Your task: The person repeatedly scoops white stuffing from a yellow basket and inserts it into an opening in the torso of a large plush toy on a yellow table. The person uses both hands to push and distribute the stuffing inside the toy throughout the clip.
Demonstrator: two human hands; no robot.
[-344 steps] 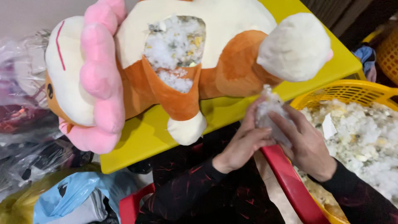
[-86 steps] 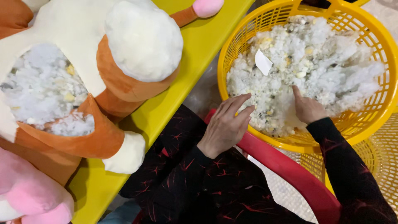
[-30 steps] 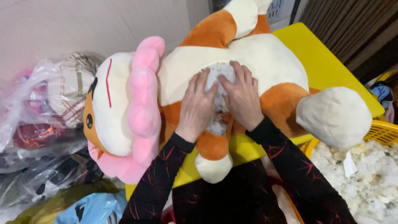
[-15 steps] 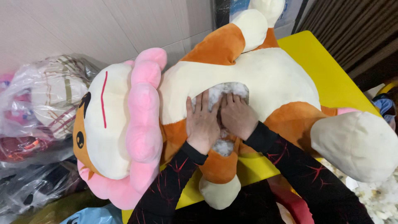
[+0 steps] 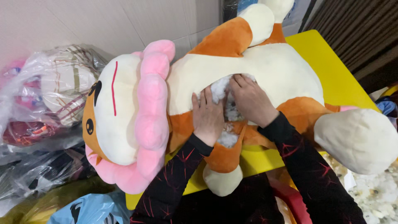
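The plush toy (image 5: 265, 70) is cream on belly and face, orange on flanks and limbs, with a pink mane, cream paws and a red face stripe. Stuffing (image 5: 227, 139) is white. The table (image 5: 331, 70) is yellow. Sleeves (image 5: 174, 182) are black with red, perhaps starburst, marks.

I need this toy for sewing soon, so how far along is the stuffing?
The plush toy already looks plump in head and legs. Left hand and right hand both press white stuffing into its open belly. The opening is unclosed, and loose stuffing lies at lower right.
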